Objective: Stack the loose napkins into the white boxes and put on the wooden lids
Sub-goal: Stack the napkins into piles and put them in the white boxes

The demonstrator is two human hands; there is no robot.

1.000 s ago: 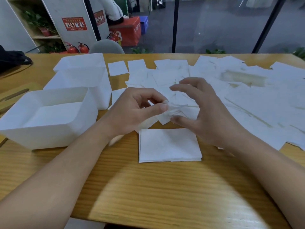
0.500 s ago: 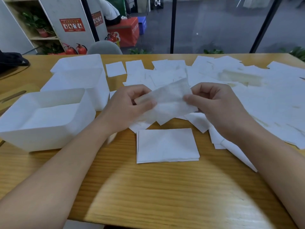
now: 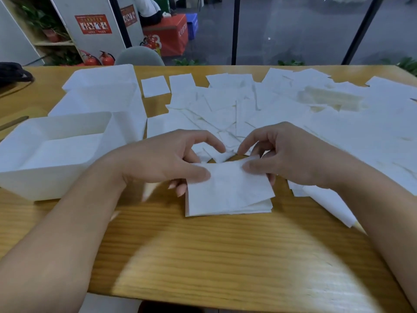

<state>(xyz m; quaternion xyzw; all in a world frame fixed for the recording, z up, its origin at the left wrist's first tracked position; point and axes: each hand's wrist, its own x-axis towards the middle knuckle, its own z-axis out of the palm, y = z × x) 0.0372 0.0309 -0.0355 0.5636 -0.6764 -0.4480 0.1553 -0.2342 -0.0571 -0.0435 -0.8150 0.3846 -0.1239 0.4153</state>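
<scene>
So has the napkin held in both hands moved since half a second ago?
Yes. The napkin has come down toward the person, from above the scattered napkins onto the small stack.

Dim, even indoor light with a soft rounded shadow on the counter [image 3: 225, 256] near the camera. Slight motion blur; wide-angle lens bends the edges

There is a single view, from a wide-angle camera worn on the person's head. It looks forward and steeply down over the near edge of the wooden table [image 3: 203, 256], close enough that both forearms enter from the bottom corners and the hands [image 3: 225, 159] meet near the centre of the frame. Beyond the table's far edge the view reaches a dark glass wall [image 3: 293, 30]. Straight lines bow toward the edges, and the picture is slightly blurred.
</scene>
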